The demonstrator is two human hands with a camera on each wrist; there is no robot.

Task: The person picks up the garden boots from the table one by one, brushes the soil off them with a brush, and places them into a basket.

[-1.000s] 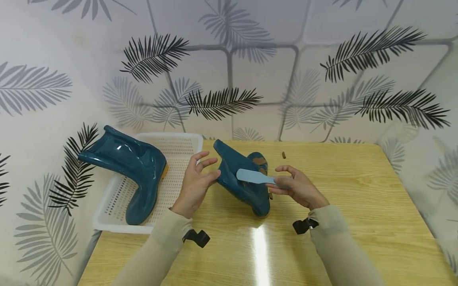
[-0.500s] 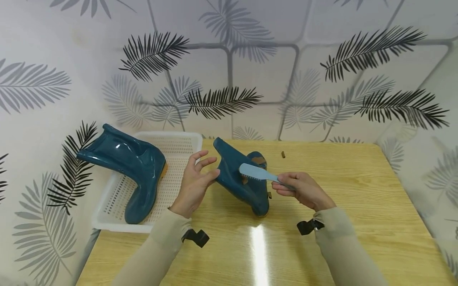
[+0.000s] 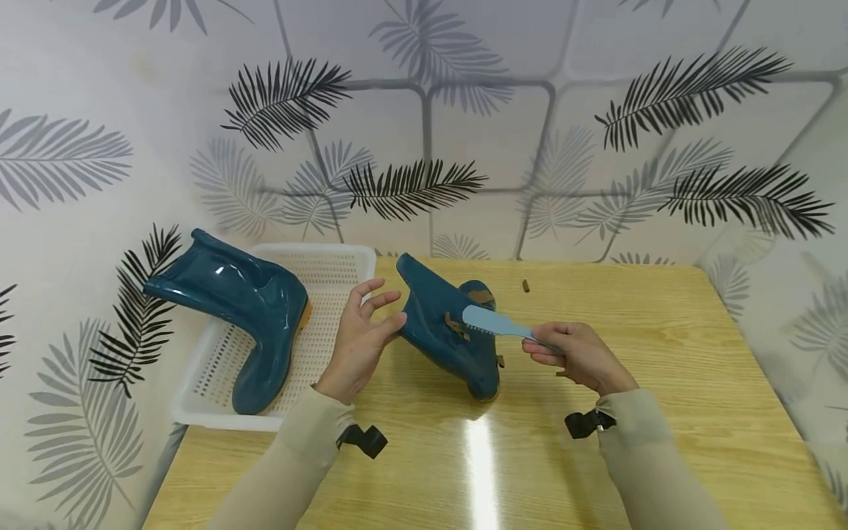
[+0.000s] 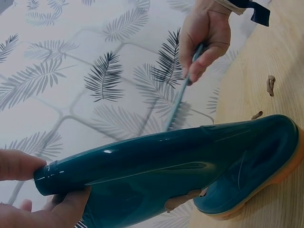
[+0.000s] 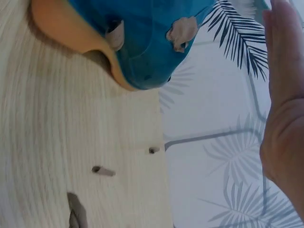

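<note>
Steadying the boot (image 3: 430, 287) by its top rim, we are pinching the shaft between the thumb and fingers of our left hand (image 3: 358, 338), while our right hand (image 3: 586, 357) is gripping the handle of a pale blue brush (image 3: 486, 319). The boot is resting on its sole on the table (image 3: 662, 353), right of the white basket (image 3: 331, 294), its shaft leaning towards our left hand. The brush is hanging over the shaft, bristles facing down (whether they are touching it, we are not managing to tell). Brown clumps (image 3: 456, 325) are clinging to the shaft just beside the brush, and another clump (image 5: 115, 35) is sitting low by the orange sole (image 5: 61, 28). Some crumbs (image 5: 103, 171) are lying on the table near the boot, and a second boot (image 3: 265, 309) is lying in the basket, its shaft jutting over the edge.

Judging the step as brushing off dirt, we should be keeping the rim firmly pinched, since the shaft is probably soft and prone to buckling. We should be laying the bristles flat on the clumps, making short strokes away from the left hand, and pressing lightly enough to avoid tipping the boot.
</note>
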